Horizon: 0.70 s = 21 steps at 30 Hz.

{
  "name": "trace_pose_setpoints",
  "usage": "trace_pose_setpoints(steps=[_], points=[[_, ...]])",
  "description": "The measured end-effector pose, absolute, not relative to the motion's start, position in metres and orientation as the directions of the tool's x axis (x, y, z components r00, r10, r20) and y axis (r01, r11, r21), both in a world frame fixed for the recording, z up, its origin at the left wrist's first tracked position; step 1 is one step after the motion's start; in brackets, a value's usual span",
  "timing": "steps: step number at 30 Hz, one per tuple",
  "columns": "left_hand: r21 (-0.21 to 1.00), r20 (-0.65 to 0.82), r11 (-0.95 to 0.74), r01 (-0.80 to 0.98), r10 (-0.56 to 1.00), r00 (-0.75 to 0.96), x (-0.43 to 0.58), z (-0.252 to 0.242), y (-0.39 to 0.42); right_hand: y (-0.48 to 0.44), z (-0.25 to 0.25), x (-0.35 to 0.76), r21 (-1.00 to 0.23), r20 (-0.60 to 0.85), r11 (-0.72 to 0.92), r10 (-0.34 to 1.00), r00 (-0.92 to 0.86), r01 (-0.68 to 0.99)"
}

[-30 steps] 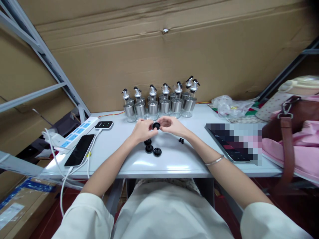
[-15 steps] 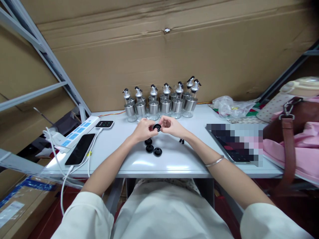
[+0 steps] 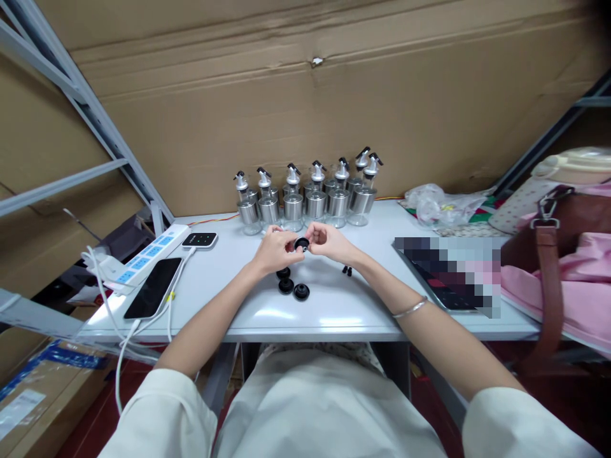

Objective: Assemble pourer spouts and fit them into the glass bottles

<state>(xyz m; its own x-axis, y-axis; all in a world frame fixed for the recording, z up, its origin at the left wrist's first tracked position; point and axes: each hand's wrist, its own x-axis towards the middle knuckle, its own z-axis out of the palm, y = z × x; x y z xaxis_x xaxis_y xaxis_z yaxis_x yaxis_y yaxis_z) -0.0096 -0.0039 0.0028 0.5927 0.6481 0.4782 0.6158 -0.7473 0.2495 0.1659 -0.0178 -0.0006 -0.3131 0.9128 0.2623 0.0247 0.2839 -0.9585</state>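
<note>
In front of the bottles, a round black cap (image 3: 301,243) is held up just above the table. My left hand (image 3: 277,252) pinches its left edge between thumb and fingers. My right hand (image 3: 328,242) is closed at its right edge, fingertips pressed together against it; whether they also hold a tiny part is too small to tell. Below my left hand lie more round black caps: one (image 3: 283,273) partly covered by that hand, one (image 3: 286,286) in the middle and one (image 3: 301,292) nearest me. Small black pieces (image 3: 347,271) lie beside my right wrist.
Several glass bottles with steel sleeves and pourer tops (image 3: 293,205) stand along the back. On the left are a power strip (image 3: 147,257), a phone (image 3: 153,287) and a small black-and-white device (image 3: 199,240). A blurred dark tablet-like object (image 3: 443,273) and a pink bag (image 3: 558,286) occupy the right.
Both hands stay almost in place around the cap, which is tilted slightly differently. The whole view has shifted a little.
</note>
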Motion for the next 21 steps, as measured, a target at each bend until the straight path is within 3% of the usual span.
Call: trace_pose_setpoints(steps=[4,10,21], points=[[0.229,0.608,-0.754,0.616,0.605,0.514,-0.010,-0.001,-0.004,-0.013,0.000,0.173,-0.949,0.315,0.299,0.916,-0.249,-0.099],[0.221,0.675,-0.822,0.526,0.518,0.526,-0.010,-0.006,-0.002,-0.008,0.001,0.182,-0.942,0.323,0.294,0.927,-0.192,-0.164],[0.099,0.625,-0.824,0.558,0.487,0.610,-0.010,0.000,-0.005,-0.011,0.004,0.185,-0.959,0.267,0.280,0.941,-0.208,0.036]])
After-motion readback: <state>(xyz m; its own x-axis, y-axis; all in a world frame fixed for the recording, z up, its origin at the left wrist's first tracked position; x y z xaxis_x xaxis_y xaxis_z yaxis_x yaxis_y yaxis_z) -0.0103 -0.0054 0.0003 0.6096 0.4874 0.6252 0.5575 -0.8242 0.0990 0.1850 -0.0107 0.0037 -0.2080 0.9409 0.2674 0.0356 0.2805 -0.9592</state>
